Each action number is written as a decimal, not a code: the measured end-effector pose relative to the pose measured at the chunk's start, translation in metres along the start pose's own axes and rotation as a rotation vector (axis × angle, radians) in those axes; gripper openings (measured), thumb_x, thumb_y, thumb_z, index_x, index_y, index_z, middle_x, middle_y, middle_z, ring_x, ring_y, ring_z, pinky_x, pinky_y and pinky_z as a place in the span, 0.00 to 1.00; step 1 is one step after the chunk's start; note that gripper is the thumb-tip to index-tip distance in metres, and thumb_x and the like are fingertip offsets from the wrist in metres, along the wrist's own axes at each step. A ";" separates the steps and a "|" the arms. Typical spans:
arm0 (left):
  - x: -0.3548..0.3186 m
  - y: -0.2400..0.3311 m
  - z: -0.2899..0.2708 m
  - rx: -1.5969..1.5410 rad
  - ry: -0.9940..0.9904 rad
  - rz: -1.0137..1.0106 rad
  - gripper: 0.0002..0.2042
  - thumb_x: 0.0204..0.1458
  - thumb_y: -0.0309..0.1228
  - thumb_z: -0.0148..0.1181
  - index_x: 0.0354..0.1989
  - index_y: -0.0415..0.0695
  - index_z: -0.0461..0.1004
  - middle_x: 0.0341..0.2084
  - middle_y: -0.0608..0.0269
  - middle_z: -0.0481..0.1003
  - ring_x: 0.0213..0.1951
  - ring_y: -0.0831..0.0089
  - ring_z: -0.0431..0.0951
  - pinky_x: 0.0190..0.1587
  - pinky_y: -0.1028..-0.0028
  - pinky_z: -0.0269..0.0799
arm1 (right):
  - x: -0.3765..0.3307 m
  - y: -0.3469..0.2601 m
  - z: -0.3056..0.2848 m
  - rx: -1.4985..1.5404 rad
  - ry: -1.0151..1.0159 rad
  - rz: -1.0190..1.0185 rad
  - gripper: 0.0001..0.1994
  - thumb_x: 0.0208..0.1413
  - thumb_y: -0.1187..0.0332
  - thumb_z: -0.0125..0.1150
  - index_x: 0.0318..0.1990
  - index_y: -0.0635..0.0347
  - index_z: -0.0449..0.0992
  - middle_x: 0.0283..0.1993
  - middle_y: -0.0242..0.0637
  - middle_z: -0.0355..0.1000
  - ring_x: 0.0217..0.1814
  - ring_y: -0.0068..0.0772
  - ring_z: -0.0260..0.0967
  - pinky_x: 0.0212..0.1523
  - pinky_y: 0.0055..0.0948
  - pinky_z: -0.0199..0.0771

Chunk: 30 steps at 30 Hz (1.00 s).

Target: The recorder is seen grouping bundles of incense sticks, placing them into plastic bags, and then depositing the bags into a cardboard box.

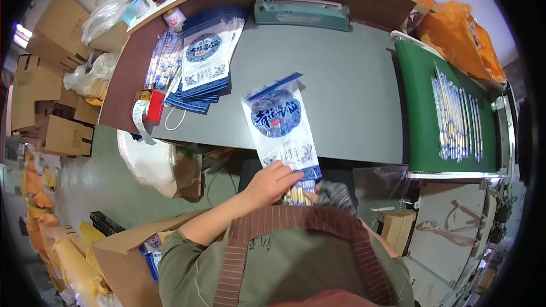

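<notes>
- Currently the left hand (272, 182) is gripping the lower open end of a white and blue printed plastic pouch (281, 122), which is lying on the grey table top (352, 79) with its bottom hanging over the near edge.
- Only a bit of the right hand (313, 196) is showing beneath the pouch, beside a bundle of pale sticks (297, 194) going into the opening; I cannot tell whether it is closed.
- Possibly the sticks are catching on the pouch mouth and spilling toward the floor, since the opening is hanging past the table edge and only one hand is visibly steadying it.
- Empty matching pouches are lying in a fanned stack (205, 59) at the far left of the table.
- A teal bar-shaped heat sealer (301, 7) is sitting at the far edge.
- A row of slim wrapped stick packets (458, 113) is lying on the green conveyor belt (418, 108) to the right.
- A red tape dispenser (152, 106) is standing near the stack.
</notes>
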<state>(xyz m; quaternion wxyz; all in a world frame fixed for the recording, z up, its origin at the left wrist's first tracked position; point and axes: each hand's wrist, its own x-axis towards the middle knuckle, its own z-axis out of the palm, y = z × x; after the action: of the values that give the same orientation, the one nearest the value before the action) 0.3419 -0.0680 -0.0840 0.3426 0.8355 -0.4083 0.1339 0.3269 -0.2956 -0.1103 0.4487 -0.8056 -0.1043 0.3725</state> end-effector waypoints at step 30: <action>0.224 -0.069 -0.210 -0.368 0.121 -0.527 0.10 0.51 0.24 0.53 0.39 0.36 0.78 0.24 0.67 0.74 0.26 0.81 0.72 0.31 0.81 0.68 | 0.053 -0.241 -0.194 -0.578 0.653 -0.795 0.26 0.50 0.55 0.68 0.54 0.57 0.73 0.34 0.30 0.72 0.31 0.22 0.67 0.35 0.24 0.71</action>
<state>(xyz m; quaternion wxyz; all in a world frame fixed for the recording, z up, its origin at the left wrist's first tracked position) 0.5482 -0.0273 0.1496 0.5345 0.8269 -0.1741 0.0140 0.5386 -0.2556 0.1181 0.3252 -0.8672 -0.3521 -0.1350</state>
